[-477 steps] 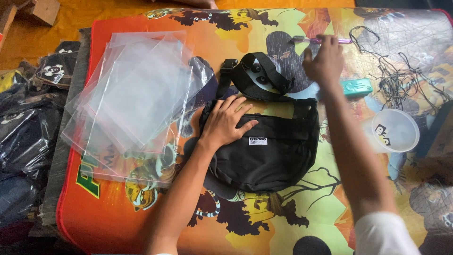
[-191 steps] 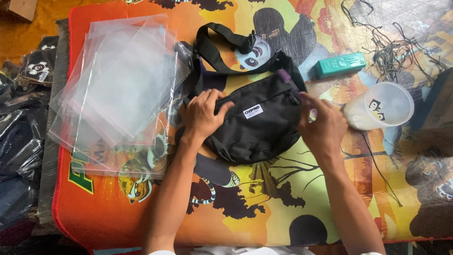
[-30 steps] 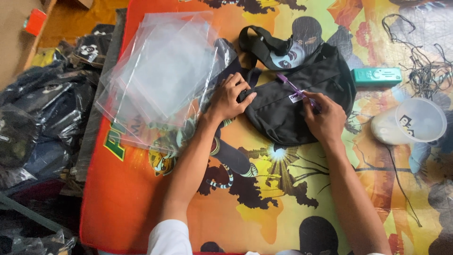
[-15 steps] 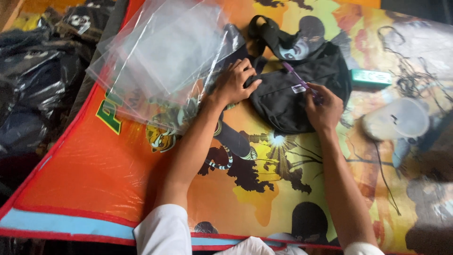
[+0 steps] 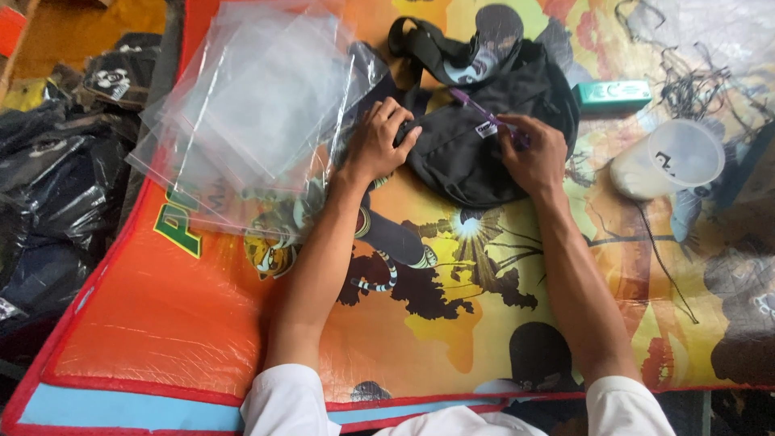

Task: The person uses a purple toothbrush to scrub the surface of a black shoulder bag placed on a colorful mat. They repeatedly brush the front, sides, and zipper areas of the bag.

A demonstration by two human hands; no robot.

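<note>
Grip of the right hand point(image 5: 534, 153): fingers pinched together on a slim purple tool point(image 5: 478, 106), whose tip meets the small white label point(image 5: 485, 129) on the front of a black waist bag point(image 5: 484, 149). The tool's long axis slants up and to the left from this grip, across the bag's front panel. Grip of the left hand point(image 5: 379, 145): fingers curled and pressed on the bag's left end, pinning it flat; whether they close around any fabric cannot be told. The bag lies between the two grips, directly under both, its long axis running from the left grip to the right grip, with its strap point(image 5: 428, 48) looped beyond. The right grip is the nearer to the label. Left of the left grip, touching the wrist: a fanned stack of clear plastic bags point(image 5: 250, 105). Right of the right grip: a translucent plastic cup point(image 5: 670, 157) on its side, contents not discernible, and a teal box point(image 5: 612, 94). All rest on a printed cartoon mat point(image 5: 202, 315).
</note>
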